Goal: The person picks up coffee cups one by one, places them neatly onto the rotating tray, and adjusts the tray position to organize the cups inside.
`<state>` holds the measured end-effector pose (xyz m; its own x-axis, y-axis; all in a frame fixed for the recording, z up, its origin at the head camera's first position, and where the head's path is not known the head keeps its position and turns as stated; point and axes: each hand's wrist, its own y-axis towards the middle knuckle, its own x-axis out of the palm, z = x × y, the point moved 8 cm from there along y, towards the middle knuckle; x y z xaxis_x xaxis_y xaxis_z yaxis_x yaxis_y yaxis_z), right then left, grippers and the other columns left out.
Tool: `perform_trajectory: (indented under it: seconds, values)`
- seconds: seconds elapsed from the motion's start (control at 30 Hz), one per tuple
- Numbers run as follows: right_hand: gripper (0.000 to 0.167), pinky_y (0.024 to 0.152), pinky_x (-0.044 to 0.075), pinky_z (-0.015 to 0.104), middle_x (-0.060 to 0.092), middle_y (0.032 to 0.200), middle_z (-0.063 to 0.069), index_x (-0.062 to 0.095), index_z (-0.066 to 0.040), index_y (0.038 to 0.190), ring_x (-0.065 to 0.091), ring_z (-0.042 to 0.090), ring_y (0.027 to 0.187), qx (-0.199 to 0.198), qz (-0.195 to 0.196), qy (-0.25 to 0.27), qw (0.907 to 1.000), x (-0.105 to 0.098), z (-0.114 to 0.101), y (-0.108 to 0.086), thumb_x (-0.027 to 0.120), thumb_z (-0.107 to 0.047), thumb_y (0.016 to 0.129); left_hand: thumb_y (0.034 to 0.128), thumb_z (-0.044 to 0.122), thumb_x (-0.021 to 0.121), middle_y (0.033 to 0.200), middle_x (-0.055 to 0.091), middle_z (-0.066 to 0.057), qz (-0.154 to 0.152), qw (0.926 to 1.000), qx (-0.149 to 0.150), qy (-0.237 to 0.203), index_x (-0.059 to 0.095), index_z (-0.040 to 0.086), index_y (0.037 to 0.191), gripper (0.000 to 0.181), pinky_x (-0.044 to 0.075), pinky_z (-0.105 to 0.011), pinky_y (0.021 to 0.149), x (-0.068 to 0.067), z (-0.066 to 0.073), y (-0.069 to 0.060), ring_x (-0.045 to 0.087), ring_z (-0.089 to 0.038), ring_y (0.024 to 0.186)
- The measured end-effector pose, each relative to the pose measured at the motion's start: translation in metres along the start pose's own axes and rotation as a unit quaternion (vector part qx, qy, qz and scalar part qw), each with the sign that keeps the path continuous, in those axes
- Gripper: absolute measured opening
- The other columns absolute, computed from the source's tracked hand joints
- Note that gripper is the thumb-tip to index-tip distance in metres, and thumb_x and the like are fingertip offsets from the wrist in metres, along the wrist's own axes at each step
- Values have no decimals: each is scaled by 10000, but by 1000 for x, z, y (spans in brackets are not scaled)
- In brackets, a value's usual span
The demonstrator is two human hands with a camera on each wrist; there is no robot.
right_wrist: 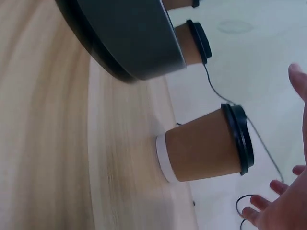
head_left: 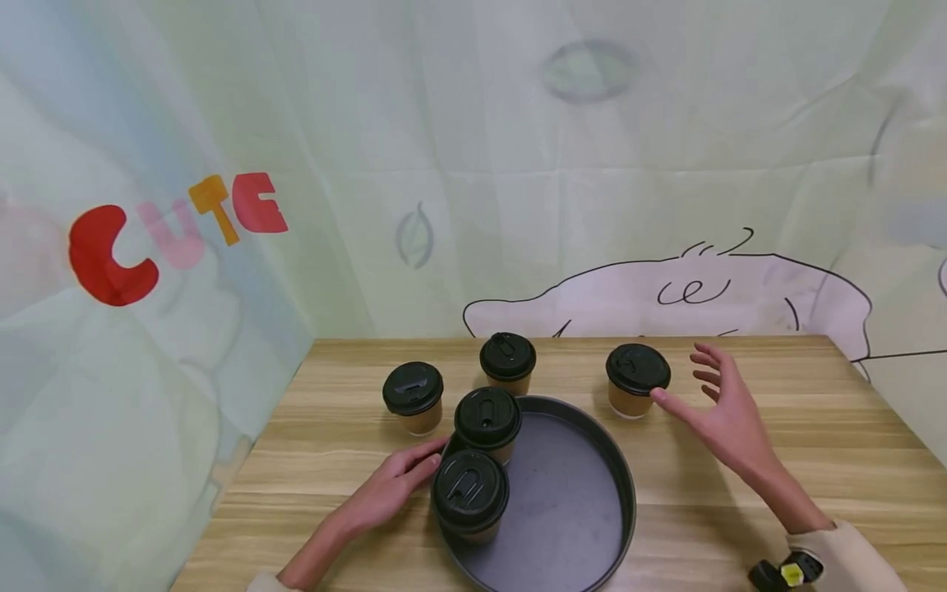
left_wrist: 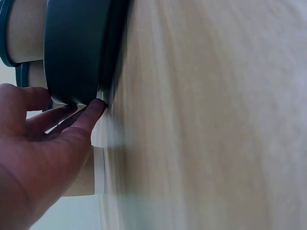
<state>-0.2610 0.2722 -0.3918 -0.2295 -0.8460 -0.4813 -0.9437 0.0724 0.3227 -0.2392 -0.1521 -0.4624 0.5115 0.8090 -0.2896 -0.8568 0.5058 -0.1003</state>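
On the counter [head_left: 836, 411], a lidded cup [head_left: 638, 382] stands right of the round pan [head_left: 562, 501]; right hand [head_left: 728, 419] just beside the cup, fingers released. Left hand [head_left: 388, 489], fingers fairly straight, touches pan's outer wall, near two cups inside [head_left: 470, 489]

Crops/occlusion:
Tray [head_left: 570, 493] cut off at head view's bottom; right hand [right_wrist: 287, 207] cropped, right wrist; rear cup [head_left: 507, 355] partly hidden.
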Motion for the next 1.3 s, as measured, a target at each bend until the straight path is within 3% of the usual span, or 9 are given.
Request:
perform_trajectory:
  seconds: [0.17, 0.4, 0.7, 0.93, 1.17, 1.3]
  values:
    - [1011, 1135, 294, 683, 304, 1608, 238, 173, -106, 1645, 355, 515, 1408, 52, -316, 369, 9988, 11, 10, 14, 834, -271, 898, 1135, 236, 441, 1617, 381, -202, -27, 10000, 1, -25, 376, -41, 1573, 523, 363, -252, 1132, 0, 1, 0, 363, -310, 1476]
    - [1106, 1160, 227, 708, 204, 1673, 208, 105, -162, 1665, 257, 546, 1465, 14, -640, 756, 9951, 32, 22, 29, 860, -205, 859, 1134, 249, 443, 1618, 374, -211, -19, 10000, -46, 21, 371, -48, 1572, 534, 362, -321, 1155, -1, -1, 1, 366, -316, 1473]
    - [1099, 1122, 222, 765, 191, 1688, 190, 118, -191, 1662, 215, 611, 1447, 256, -883, 952, 9912, 47, 40, 40, 863, -237, 857, 1134, 252, 444, 1617, 376, -210, -24, 10000, -39, 7, 373, -47, 1572, 535, 361, -302, 1148, -1, -1, 1, 365, -315, 1473]
    - [1079, 1143, 224, 720, 256, 1673, 177, 158, -200, 1660, 266, 459, 1480, 204, -1035, 958, 9898, 57, 49, 42, 868, -241, 849, 1133, 248, 445, 1613, 393, -194, -16, 9999, -42, 127, 390, -35, 1569, 523, 344, -230, 1130, -2, 0, 1, 352, -314, 1485]
    - [1025, 1164, 214, 683, 314, 1648, 148, 214, -174, 1644, 300, 378, 1467, 292, -1069, 1172, 9869, 61, 53, 43, 869, -222, 858, 1132, 247, 449, 1614, 387, -201, -36, 10000, -36, 34, 385, -41, 1570, 527, 356, -328, 1159, -1, -2, 2, 361, -312, 1477]
    - [1001, 1159, 235, 666, 344, 1617, 172, 248, -152, 1637, 327, 386, 1445, 337, -1067, 1171, 9868, 62, 55, 45, 872, -226, 858, 1132, 243, 449, 1617, 378, -211, -38, 10000, -52, -36, 378, -48, 1570, 530, 377, -315, 1148, -2, -3, 2, 366, -320, 1473]
